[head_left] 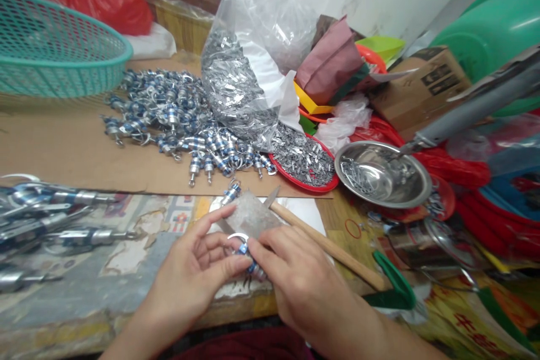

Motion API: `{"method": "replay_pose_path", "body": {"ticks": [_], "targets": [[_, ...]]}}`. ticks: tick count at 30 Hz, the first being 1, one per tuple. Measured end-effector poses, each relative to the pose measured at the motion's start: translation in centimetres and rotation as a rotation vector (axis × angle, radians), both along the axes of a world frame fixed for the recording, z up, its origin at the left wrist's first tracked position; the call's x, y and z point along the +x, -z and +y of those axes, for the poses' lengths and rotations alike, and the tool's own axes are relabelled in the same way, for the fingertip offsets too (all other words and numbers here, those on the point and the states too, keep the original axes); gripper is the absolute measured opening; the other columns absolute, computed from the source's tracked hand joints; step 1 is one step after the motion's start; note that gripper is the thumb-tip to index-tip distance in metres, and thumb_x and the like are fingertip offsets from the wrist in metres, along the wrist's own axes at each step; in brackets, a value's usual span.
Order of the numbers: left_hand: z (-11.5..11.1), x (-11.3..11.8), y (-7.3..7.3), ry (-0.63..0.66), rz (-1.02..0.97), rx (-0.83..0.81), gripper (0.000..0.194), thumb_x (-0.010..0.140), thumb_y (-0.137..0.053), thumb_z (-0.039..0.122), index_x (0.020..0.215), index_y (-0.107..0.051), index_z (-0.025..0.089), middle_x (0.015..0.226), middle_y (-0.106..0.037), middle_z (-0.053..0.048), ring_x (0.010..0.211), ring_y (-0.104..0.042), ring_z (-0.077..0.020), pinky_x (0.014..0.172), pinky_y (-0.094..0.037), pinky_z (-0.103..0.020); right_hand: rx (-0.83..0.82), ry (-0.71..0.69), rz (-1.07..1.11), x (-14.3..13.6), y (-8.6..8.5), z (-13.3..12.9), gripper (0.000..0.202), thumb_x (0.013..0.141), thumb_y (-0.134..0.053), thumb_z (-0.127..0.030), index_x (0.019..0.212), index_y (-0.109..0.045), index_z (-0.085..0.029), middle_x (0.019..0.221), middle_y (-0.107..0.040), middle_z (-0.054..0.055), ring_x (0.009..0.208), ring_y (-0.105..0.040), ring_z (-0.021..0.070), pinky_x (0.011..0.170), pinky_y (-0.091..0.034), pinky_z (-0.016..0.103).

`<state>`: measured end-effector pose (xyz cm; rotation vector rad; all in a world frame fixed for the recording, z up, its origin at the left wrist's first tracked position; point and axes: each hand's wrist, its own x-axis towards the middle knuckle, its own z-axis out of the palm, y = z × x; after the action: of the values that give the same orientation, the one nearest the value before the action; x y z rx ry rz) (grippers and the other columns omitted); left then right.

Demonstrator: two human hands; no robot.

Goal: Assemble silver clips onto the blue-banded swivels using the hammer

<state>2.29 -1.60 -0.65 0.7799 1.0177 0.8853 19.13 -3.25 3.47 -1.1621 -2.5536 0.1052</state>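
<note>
Between both hands is a small blue-and-silver metal fitting (243, 250) with a curved pale ring at its top. My left hand (198, 261) pinches it with thumb and fingertips from the left. From the right, my right hand (295, 261) closes its fingers on the same fitting, hiding part of it. Just beyond the fingers sits a grey block (248, 211), with a similar blue-and-silver fitting (230, 191) behind it. A hammer (329, 239) with a wooden handle lies to the right of the block, its head close to it.
Several similar fittings are piled (169, 104) on cardboard (54, 152); more lie at left (63, 230). A clear bag (236, 79) and red plate (310, 185) hold small metal pieces. A steel bowl (382, 197), teal basket (63, 76) and cardboard box (415, 90) stand around.
</note>
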Motion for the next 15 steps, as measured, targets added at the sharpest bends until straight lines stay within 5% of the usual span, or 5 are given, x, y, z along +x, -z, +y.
{"method": "replay_pose_path", "body": {"ticks": [8, 15], "targets": [[0.1, 0.5, -0.6, -0.070, 0.013, -0.040, 0.080, 0.053, -0.080, 0.018, 0.124, -0.044, 0.014, 0.066, -0.071, 0.003, 0.065, -0.066, -0.0138, 0.063, -0.055, -0.021, -0.112, 0.034, -0.027, 1.4, 0.6, -1.1, 0.043, 0.084, -0.037, -0.002, 0.122, -0.053, -0.013, 0.089, -0.060, 0.009, 0.075, -0.053, 0.0222, 0.062, -0.046, 0.035], [0.1, 0.6, -0.9, -0.101, 0.037, -0.045, 0.080, 0.049, -0.080, 0.021, 0.122, -0.046, 0.012, 0.064, -0.073, 0.001, 0.063, -0.067, -0.0147, 0.060, -0.056, -0.020, 0.013, 0.028, -0.092, 0.8, 0.6, -1.4, 0.037, 0.086, -0.037, -0.005, 0.118, -0.055, -0.006, 0.106, -0.061, 0.016, 0.085, -0.054, 0.0263, 0.071, -0.047, 0.040]]}}
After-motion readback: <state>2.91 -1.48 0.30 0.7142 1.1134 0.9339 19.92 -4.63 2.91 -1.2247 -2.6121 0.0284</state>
